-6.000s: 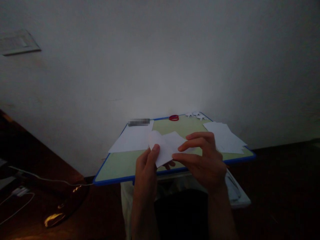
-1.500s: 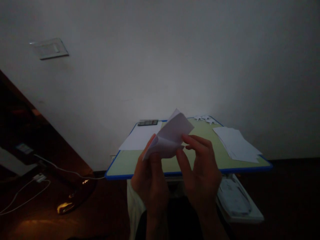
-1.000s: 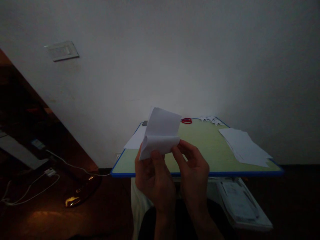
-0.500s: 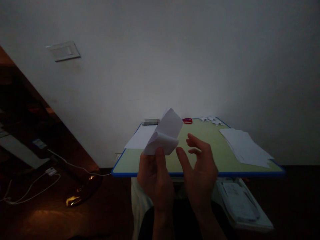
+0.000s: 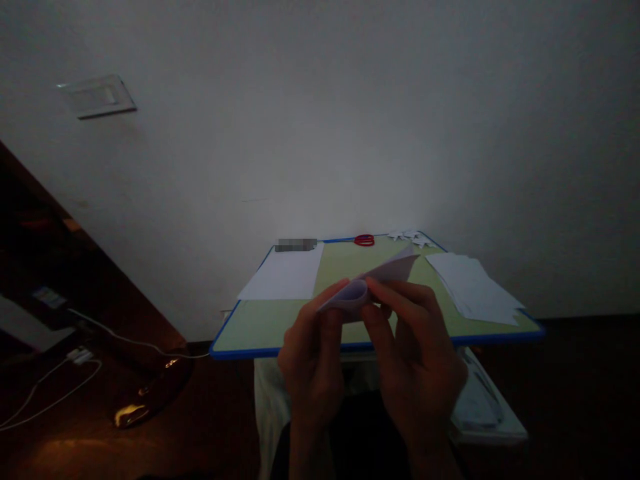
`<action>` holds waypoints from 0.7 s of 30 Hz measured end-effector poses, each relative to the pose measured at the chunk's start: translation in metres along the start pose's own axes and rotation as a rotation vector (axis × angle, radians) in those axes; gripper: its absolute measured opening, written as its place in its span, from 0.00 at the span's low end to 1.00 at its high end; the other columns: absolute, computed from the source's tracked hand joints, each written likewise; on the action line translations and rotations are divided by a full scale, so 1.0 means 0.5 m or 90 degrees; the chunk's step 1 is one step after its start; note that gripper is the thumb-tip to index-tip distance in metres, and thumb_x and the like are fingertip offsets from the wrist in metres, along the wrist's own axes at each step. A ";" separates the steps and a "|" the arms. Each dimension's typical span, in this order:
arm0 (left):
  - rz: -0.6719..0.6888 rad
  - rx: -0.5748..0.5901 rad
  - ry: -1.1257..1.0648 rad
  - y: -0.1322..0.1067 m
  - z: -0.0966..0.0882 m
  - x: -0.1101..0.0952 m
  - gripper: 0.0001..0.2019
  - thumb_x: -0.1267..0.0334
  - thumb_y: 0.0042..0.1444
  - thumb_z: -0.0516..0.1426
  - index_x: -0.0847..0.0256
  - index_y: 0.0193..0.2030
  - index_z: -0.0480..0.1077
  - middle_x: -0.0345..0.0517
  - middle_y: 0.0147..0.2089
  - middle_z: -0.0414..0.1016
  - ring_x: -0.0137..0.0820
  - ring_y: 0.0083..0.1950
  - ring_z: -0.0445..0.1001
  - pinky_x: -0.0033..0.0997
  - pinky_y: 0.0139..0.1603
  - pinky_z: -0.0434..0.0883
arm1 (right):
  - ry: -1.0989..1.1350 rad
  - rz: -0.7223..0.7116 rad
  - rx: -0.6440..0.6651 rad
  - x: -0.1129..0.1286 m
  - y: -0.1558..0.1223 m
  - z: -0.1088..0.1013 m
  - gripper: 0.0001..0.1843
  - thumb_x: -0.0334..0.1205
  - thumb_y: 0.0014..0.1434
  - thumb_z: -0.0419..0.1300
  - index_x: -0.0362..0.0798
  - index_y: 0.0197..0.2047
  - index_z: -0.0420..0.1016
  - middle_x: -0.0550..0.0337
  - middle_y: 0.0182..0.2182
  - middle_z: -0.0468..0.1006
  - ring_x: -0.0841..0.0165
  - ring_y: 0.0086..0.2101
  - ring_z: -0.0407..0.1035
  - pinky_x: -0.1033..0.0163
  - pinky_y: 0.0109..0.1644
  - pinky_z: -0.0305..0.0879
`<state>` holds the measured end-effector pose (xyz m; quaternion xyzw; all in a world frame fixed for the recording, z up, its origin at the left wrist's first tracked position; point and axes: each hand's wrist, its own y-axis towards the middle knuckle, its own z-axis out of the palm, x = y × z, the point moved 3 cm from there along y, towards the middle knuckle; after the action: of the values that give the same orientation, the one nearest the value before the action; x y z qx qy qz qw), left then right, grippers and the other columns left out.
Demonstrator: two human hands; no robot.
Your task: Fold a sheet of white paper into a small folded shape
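I hold a folded white paper [image 5: 383, 277] in the air above the near edge of a green board with a blue rim [image 5: 260, 327]. My left hand [image 5: 313, 353] pinches the paper's rounded left fold between thumb and fingers. My right hand [image 5: 417, 360] grips the same paper from the right, its fingers closed over the fold. The paper's pointed free end sticks out up and to the right.
On the board lie a white sheet [image 5: 285, 275] at the left, a stack of white sheets [image 5: 473, 287] at the right, a red ring [image 5: 365, 240], small paper cut-outs [image 5: 411, 236] and a dark bar [image 5: 296, 245] at the far edge. Cables [image 5: 80, 353] lie on the floor left.
My right hand, open half a second ago, has closed on the paper again. The paper has tipped from upright to nearly flat, pointing right.
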<state>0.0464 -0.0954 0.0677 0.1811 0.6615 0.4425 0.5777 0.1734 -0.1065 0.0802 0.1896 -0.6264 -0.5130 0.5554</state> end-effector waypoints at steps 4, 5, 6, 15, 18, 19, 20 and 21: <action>0.020 0.014 0.028 0.004 -0.002 -0.007 0.14 0.65 0.73 0.60 0.50 0.59 0.82 0.43 0.55 0.89 0.35 0.52 0.88 0.30 0.53 0.85 | 0.038 0.012 0.003 -0.002 0.001 0.000 0.20 0.28 0.70 0.66 0.60 0.59 0.82 0.60 0.50 0.82 0.64 0.51 0.78 0.56 0.51 0.80; 0.023 0.016 0.035 0.004 -0.001 -0.009 0.13 0.64 0.73 0.60 0.50 0.59 0.83 0.43 0.54 0.89 0.35 0.52 0.88 0.31 0.53 0.85 | 0.043 0.017 0.005 -0.003 0.001 0.000 0.20 0.28 0.69 0.66 0.60 0.59 0.82 0.60 0.50 0.82 0.64 0.51 0.78 0.56 0.51 0.80; 0.024 0.018 0.039 0.005 -0.001 -0.010 0.13 0.64 0.73 0.60 0.50 0.59 0.83 0.43 0.54 0.89 0.35 0.52 0.88 0.31 0.53 0.85 | 0.050 0.022 0.007 -0.003 0.001 0.001 0.21 0.28 0.69 0.66 0.60 0.59 0.82 0.60 0.50 0.82 0.64 0.51 0.78 0.56 0.51 0.80; 0.018 0.006 -0.006 0.002 -0.003 -0.009 0.14 0.66 0.72 0.61 0.47 0.58 0.83 0.41 0.54 0.89 0.34 0.51 0.89 0.31 0.54 0.85 | 0.149 0.027 0.015 -0.004 0.003 -0.002 0.25 0.24 0.65 0.68 0.58 0.59 0.83 0.59 0.51 0.81 0.64 0.51 0.78 0.57 0.50 0.79; 0.027 -0.005 0.012 0.000 -0.007 -0.007 0.12 0.65 0.71 0.63 0.49 0.57 0.84 0.43 0.53 0.89 0.36 0.52 0.89 0.34 0.54 0.86 | 0.152 0.033 0.005 -0.007 0.006 -0.003 0.22 0.24 0.65 0.68 0.57 0.56 0.84 0.60 0.49 0.82 0.65 0.49 0.79 0.57 0.49 0.80; 0.029 -0.003 0.017 0.000 -0.007 -0.008 0.12 0.65 0.70 0.63 0.50 0.56 0.84 0.43 0.53 0.89 0.37 0.52 0.89 0.35 0.54 0.86 | 0.146 0.036 -0.004 -0.008 0.006 -0.002 0.21 0.24 0.65 0.68 0.57 0.55 0.84 0.60 0.48 0.83 0.64 0.48 0.80 0.57 0.49 0.80; 0.031 0.004 0.018 0.002 -0.006 -0.010 0.11 0.64 0.70 0.64 0.50 0.56 0.84 0.44 0.53 0.89 0.38 0.51 0.89 0.36 0.53 0.87 | 0.136 0.037 -0.014 -0.008 0.006 -0.001 0.19 0.25 0.65 0.69 0.57 0.54 0.84 0.60 0.47 0.83 0.64 0.48 0.80 0.56 0.49 0.80; 0.031 0.014 0.019 0.004 -0.004 -0.013 0.11 0.64 0.70 0.64 0.50 0.55 0.85 0.44 0.52 0.90 0.38 0.50 0.89 0.36 0.53 0.87 | 0.122 0.037 -0.026 -0.008 0.006 0.000 0.18 0.26 0.65 0.69 0.57 0.52 0.85 0.60 0.47 0.84 0.63 0.47 0.80 0.55 0.48 0.81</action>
<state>0.0459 -0.1001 0.0733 0.1970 0.6700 0.4521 0.5549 0.1756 -0.1019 0.0807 0.2084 -0.5647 -0.4891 0.6313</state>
